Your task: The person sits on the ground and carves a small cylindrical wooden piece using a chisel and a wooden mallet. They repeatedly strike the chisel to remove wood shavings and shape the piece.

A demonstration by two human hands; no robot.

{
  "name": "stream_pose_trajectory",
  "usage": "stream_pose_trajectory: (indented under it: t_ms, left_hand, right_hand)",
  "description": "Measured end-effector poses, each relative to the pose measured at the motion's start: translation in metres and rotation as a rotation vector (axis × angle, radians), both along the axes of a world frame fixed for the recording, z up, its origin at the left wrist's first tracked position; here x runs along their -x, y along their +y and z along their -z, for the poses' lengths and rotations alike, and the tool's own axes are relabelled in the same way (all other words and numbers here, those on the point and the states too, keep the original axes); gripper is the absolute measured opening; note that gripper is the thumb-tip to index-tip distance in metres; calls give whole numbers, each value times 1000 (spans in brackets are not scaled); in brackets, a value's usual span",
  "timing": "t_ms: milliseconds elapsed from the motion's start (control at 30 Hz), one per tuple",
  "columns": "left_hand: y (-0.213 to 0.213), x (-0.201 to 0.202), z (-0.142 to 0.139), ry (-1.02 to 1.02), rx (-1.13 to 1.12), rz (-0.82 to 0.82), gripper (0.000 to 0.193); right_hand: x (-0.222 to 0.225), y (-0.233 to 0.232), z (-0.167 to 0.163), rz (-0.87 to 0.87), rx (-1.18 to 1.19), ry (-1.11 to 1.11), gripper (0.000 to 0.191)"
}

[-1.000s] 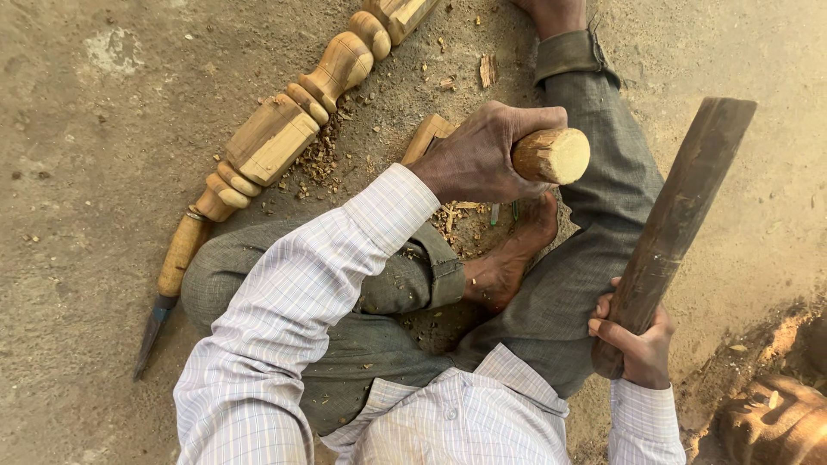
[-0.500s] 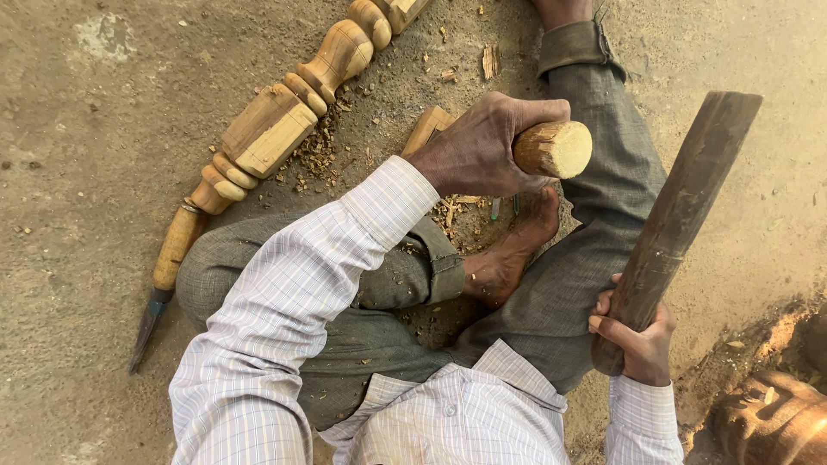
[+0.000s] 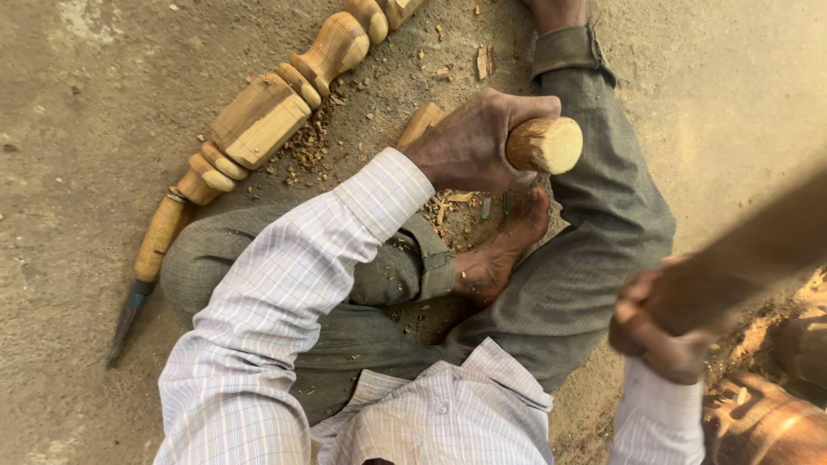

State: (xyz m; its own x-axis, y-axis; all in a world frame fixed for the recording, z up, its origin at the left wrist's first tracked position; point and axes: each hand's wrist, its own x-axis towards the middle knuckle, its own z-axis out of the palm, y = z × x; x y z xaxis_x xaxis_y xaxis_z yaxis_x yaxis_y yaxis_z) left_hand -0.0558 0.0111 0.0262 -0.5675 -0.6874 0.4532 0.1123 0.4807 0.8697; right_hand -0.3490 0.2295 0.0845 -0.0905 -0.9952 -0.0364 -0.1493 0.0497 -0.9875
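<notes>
Two hands work from a seated position on the ground: the left hand (image 3: 472, 142) wraps tightly round a round wooden handle (image 3: 544, 145) above the bare foot (image 3: 500, 254), while the right hand (image 3: 659, 331), blurred, clenches a dark wooden mallet (image 3: 741, 263) at right. A glancing blow could strike knuckles or foot. No containers appear; a turned wooden post (image 3: 284, 99) and a chisel (image 3: 146, 267) lie far left.

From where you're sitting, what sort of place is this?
Probably an informal woodcarving spot on bare ground: a turned wooden spindle lies on the dirt, wood chips are scattered beside it, and a wooden-handled chisel rests nearby.
</notes>
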Motion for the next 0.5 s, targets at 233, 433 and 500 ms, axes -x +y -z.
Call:
stream_pose_trajectory:
  t_ms: [233,433,500]
  left_hand:
    - [-1,0,6,-73,-1,1,31]
    - [-6,-3,15,-33,21,-18,35]
    - [-7,-1,18,-43,8,-18,36]
  right_hand:
    - [-27,-69,-41,-321,114,992,56]
    - [-24,-65,-56,-240,102,436,37]
    - [-21,-68,-55,-198,98,79,45]
